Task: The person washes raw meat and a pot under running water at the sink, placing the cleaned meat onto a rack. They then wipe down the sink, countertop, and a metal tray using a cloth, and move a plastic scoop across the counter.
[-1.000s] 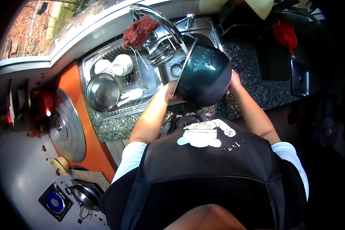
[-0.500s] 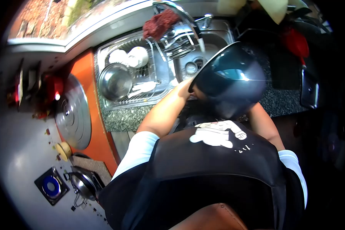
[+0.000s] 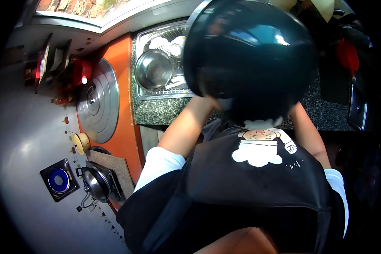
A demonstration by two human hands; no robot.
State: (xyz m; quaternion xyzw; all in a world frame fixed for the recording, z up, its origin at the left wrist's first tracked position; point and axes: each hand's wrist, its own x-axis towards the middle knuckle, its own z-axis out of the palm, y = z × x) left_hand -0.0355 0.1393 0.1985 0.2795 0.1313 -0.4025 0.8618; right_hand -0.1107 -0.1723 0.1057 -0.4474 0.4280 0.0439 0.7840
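Note:
A large, glossy dark bowl-shaped pot is raised in front of my chest and tilted, its rounded side facing me. My left hand holds it at the lower left, with most of the fingers hidden by the pot. On the other side, my right hand is at its lower right edge, its fingers also out of sight. The pot covers the sink basin and tap. Whether anything is inside it cannot be seen.
Left of the pot, a dish rack holds a steel bowl and white dishes. A speckled counter runs along the front. A red ladle-like utensil and a dark rectangular tray lie at right. A lidded pan stands far left.
The dark pot has come up and nearer to my face, now hiding the sink and tap. Both arms have risen with it. The view has shifted, so the surroundings sit farther right.

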